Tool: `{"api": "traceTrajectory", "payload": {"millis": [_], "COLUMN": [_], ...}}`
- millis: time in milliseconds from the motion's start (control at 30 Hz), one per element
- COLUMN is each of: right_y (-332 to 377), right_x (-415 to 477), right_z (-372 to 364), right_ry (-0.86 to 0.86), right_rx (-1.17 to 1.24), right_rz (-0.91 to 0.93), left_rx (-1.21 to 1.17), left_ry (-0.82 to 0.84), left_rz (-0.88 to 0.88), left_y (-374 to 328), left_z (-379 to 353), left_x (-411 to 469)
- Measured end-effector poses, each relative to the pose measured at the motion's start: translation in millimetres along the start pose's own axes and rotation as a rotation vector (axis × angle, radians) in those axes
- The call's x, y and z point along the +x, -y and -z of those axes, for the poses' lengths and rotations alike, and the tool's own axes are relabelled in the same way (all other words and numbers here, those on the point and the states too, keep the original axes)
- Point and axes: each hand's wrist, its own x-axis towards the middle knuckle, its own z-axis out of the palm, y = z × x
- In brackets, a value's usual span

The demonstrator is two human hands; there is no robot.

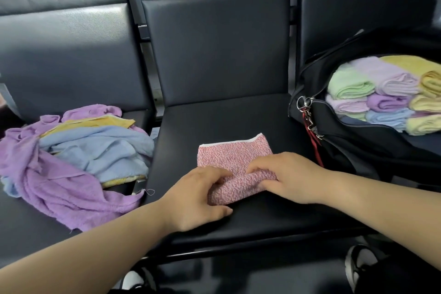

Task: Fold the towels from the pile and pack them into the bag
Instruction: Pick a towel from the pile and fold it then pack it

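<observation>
Your left grip [200, 196] and right grip [284, 176] each curled around the near fold of one pink towel [229, 157] on the middle seat [214, 122]. Beyond, one loose pile [71, 150] lay left; one bag [358, 150], right, held roughly ten folded towels [381, 93].

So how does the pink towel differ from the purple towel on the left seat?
The pink towel lies flat, partly folded, on the middle seat; the purple towel sprawls crumpled in the pile on the left seat. The pink towel is speckled with a white edge; the purple towel is plain. The left hand and right hand grip the pink towel; the purple towel is untouched. Neither is in the bag.
</observation>
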Motion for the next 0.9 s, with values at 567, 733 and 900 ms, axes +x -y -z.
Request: {"api": "traceTrajectory", "payload": {"millis": [567, 733, 900], "right_y": [-16.0, -16.5, -21.3], "right_x": [6.0, 11.6, 21.2], "right_z": [26.1, 22.8, 9.5], "right_ry": [0.019, -0.026, -0.081], "right_rx": [0.356, 0.419, 0.535], "right_rz": [-0.245, -0.297, -0.421], "left_rx": [-0.509, -0.391, -0.324], "left_ry": [-0.275, -0.3, -0.32], "left_rz": [0.231, 0.269, 0.333], "left_y": [22.1, 27.3, 28.5], "left_z": [11.4, 6.0, 2.2], "left_x": [19.6, 25.0, 31.4]}}
